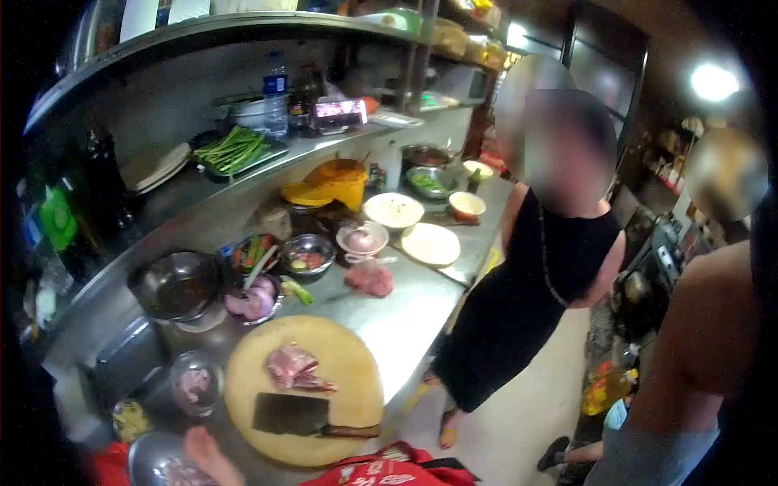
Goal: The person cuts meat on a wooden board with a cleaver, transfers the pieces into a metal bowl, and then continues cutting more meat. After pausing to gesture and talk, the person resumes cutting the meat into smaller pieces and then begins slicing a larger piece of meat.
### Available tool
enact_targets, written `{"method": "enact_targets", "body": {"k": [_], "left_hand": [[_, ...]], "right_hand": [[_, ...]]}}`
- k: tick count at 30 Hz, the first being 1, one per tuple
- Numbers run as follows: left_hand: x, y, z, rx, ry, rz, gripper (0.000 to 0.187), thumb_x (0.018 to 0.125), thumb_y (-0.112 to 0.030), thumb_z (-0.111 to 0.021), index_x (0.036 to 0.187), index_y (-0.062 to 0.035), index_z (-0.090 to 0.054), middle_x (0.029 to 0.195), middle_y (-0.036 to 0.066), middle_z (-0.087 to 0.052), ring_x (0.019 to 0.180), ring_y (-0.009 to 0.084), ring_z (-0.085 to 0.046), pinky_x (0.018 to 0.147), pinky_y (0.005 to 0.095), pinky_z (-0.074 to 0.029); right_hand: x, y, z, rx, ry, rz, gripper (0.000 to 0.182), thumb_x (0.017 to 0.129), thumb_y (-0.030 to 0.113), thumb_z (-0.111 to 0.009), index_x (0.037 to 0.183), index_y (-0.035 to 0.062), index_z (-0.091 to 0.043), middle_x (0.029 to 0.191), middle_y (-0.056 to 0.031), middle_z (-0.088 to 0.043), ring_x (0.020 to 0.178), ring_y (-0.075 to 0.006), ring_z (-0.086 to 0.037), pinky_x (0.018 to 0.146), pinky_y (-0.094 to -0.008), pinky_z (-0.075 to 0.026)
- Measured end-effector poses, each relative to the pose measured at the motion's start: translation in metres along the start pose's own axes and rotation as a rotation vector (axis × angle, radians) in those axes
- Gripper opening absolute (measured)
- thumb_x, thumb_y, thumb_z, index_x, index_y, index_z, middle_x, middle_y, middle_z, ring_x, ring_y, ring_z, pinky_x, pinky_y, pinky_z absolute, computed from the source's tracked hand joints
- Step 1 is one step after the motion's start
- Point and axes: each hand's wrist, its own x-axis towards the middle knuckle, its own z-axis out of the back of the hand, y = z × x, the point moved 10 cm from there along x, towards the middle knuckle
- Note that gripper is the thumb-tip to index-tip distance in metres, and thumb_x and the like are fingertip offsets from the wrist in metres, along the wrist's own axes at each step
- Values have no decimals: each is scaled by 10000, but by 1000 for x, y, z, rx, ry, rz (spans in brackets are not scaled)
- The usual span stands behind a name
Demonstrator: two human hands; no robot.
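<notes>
My left hand [212,454] is at the bottom left, at the right rim of a metal bowl [150,449] with pale pieces in it; its fingers are blurred. My right hand is out of view. On the round wooden cutting board [251,437] lies a cleaver [290,415], its dark handle pointing right, with no hand on it. Just beyond the blade sits a piece of raw meat [293,367]. Left of the board stands a clear bowl [197,355] holding some cut meat.
Another piece of raw meat [369,279] lies on the steel counter [409,332]. Purple onions [253,300], a dark pot [177,283] and several bowls stand around. Green stalks [235,151] rest on the shelf. A person in black [519,275] stands right of the counter; another person [697,356] is nearer.
</notes>
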Motion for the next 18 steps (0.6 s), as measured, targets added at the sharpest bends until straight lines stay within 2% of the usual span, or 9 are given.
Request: {"method": "enact_targets", "body": {"k": [3,5,8,9,11,13,14,15,18], "left_hand": [[-12,4,-1,14,-23,36,336,909,-24,-533,1238,0,-468,1181,140,-561,1129,217,-522,987,342,-402],[-21,-25,-12,-21,-41,71,328,912,-5,-529,1234,-1,-468,1174,131,-560,1126,215,-524,988,345,-405],[-21,-1,-21,-74,-37,87,338,919,10,-524,1250,-3,-457,1192,130,-554,1134,215,-525,994,343,-404],[-21,6,-22,-77,-31,101,345,921,11,-523,1258,-4,-451,1196,132,-553,1134,213,-527,995,339,-403],[-21,2,-34,-97,12,146,342,926,6,-524,1260,-8,-451,1200,126,-552,1121,210,-536,994,332,-405],[-15,-5,-48,-96,54,137,335,927,7,-521,1255,-11,-457,1201,120,-551,1109,202,-543,986,325,-411],[-9,-3,-55,-103,94,149,335,925,11,-520,1253,-11,-459,1204,119,-550,1106,199,-545,981,321,-415],[-3,0,-64,-112,141,160,335,923,16,-519,1252,-11,-461,1207,118,-549,1102,196,-547,975,317,-419],[13,1,-106,-35,298,167,256,918,-9,-550,1173,4,-532,1108,95,-601,1022,169,-585,919,297,-450]], "right_hand": [[5,9,6,-33,-5,29,342,773,119,-700,1103,78,-623,1013,-124,-609,874,-253,-581,729,-356,-492],[-3,47,15,-26,-45,132,349,765,113,-705,1103,75,-622,1009,-125,-611,865,-252,-584,721,-353,-494],[-59,139,18,318,8,335,361,754,105,-713,1102,71,-621,1003,-126,-614,850,-252,-589,709,-350,-496],[-87,171,-1,504,148,359,365,751,102,-716,1102,70,-621,1002,-126,-615,845,-252,-591,705,-349,-497],[-161,228,-78,813,613,270,373,743,96,-721,1101,67,-621,998,-127,-617,836,-252,-595,697,-347,-499],[-282,258,-174,934,1220,-21,381,736,91,-726,1100,65,-620,994,-128,-619,826,-252,-598,689,-345,-501],[-352,271,-208,921,1408,-75,385,732,88,-729,1100,63,-620,992,-128,-620,821,-252,-600,685,-344,-502],[-403,285,-220,993,1029,454,372,789,109,-679,1150,96,-594,1091,-110,-636,913,-283,-650,726,-405,-543],[-492,306,-242,873,1145,497,421,798,160,-657,1204,93,-566,1097,-129,-614,930,-324,-612,775,-397,-522]]}}
